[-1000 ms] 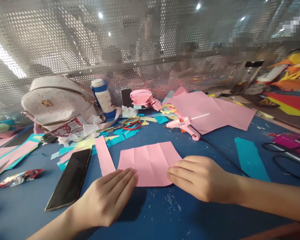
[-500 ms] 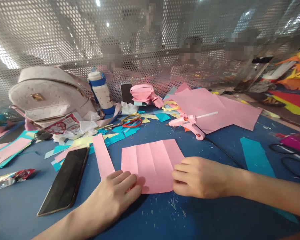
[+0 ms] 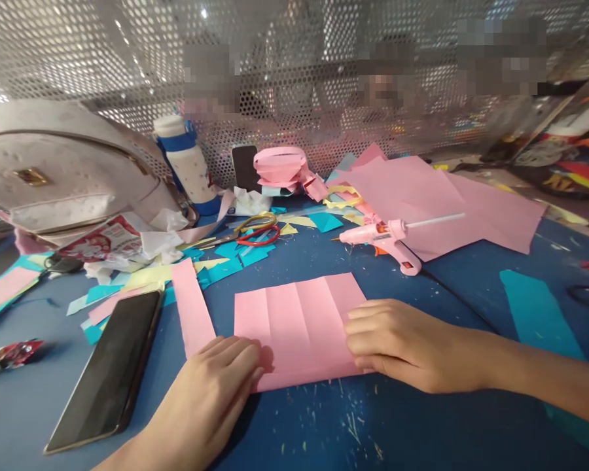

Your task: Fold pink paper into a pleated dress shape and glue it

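Note:
A pink sheet of paper [image 3: 294,327], creased with several parallel fold lines, lies on the blue table in front of me. Its near edge is turned up in a narrow strip. My left hand [image 3: 216,383] is closed on the near left corner, fingers curled together. At the near right corner my right hand [image 3: 397,343] grips the sheet in the same way, its thumb partly hidden. Left of the sheet is a loose pink paper strip [image 3: 191,304], its lower end touching or passing under my left hand; I cannot tell which.
A black phone [image 3: 108,366] lies at left. Behind are scissors [image 3: 258,232], paper scraps, a bottle [image 3: 189,163] and a backpack [image 3: 63,163]. A pink glue gun [image 3: 383,239] with a cord lies before large pink sheets [image 3: 436,203]. A blue strip [image 3: 540,314] lies at right.
The sheet's near edge now shows a folded-over strip along its length. Both hands stay at the near corners, slightly farther apart. The view has shifted a little.

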A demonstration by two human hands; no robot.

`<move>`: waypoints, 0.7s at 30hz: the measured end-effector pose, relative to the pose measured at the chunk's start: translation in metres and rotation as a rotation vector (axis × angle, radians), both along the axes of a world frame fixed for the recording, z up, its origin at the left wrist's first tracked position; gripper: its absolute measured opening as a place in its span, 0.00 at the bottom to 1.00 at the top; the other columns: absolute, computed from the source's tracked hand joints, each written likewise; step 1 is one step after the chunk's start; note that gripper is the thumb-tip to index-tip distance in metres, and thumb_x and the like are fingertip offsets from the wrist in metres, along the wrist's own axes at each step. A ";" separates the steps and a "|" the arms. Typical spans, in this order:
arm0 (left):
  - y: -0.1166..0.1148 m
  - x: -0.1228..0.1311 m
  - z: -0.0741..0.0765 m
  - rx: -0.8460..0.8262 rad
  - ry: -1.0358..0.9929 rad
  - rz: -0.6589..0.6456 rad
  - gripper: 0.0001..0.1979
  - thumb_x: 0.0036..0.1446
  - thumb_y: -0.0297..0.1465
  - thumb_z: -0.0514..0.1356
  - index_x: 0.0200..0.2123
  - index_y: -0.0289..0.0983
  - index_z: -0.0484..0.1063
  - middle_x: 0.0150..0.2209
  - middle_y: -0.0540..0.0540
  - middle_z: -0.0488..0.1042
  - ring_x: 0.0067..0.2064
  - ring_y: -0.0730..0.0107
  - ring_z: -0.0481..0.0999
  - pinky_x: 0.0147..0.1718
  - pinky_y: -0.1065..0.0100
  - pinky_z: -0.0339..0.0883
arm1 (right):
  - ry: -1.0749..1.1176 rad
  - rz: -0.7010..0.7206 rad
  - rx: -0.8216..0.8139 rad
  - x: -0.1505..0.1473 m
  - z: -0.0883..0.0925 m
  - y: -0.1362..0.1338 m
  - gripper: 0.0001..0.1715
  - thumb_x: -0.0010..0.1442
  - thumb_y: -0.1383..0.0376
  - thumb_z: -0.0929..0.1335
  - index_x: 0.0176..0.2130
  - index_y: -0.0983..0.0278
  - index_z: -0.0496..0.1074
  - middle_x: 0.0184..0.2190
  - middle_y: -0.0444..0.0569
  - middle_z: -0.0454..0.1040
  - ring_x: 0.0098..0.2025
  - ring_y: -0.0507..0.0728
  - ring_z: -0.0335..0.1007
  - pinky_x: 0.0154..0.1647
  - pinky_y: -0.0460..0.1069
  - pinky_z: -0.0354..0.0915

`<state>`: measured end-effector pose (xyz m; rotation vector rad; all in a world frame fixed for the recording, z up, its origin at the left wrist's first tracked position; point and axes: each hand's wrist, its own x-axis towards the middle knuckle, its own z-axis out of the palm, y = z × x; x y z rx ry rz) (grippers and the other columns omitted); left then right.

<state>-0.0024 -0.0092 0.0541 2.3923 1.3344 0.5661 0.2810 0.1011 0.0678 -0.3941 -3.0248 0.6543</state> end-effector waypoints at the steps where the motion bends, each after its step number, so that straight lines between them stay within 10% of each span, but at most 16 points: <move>1: 0.001 0.000 -0.001 0.028 0.023 0.001 0.10 0.68 0.27 0.45 0.40 0.39 0.65 0.32 0.48 0.72 0.32 0.66 0.72 0.30 0.65 0.65 | 0.003 -0.026 -0.010 0.000 -0.001 0.000 0.17 0.69 0.67 0.58 0.27 0.63 0.61 0.25 0.42 0.65 0.30 0.53 0.58 0.34 0.49 0.54; 21: 0.010 0.000 -0.006 0.214 0.254 0.053 0.13 0.65 0.26 0.49 0.28 0.39 0.65 0.23 0.51 0.69 0.22 0.68 0.71 0.20 0.67 0.63 | 0.038 -0.063 0.115 0.001 -0.011 -0.003 0.14 0.64 0.70 0.61 0.25 0.63 0.60 0.24 0.42 0.66 0.28 0.53 0.54 0.31 0.50 0.48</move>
